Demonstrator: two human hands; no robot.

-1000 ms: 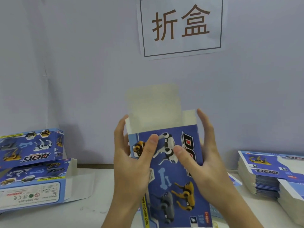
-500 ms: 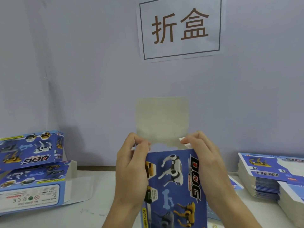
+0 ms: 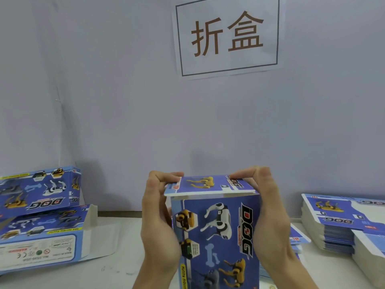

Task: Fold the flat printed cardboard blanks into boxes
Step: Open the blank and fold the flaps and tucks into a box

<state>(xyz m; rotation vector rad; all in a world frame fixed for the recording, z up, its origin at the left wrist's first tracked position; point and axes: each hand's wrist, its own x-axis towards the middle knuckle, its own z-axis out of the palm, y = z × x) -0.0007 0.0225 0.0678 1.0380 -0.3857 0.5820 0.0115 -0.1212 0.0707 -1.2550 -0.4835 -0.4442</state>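
Note:
I hold an upright blue printed box (image 3: 216, 232) with robot dogs and the word DOG in front of me. Its top flap (image 3: 208, 184) lies folded down over the opening, almost level, with a thin gap along its front edge. My left hand (image 3: 160, 217) grips the box's left side, fingers curled onto the flap's left end. On the other side my right hand (image 3: 268, 211) grips the box, with its fingertips on the flap's right end. A stack of flat blanks (image 3: 337, 224) lies at the right.
Two folded boxes (image 3: 39, 190) (image 3: 41, 238) are piled at the left on the white table (image 3: 125, 268), the lower one with an open end flap. More flat blanks (image 3: 295, 238) lie behind my right wrist. A sign (image 3: 227, 34) hangs on the wall behind.
The top flap stood upright showing its plain inside; my fingers have folded it forward and down over the opening. The box sits slightly lower in view.

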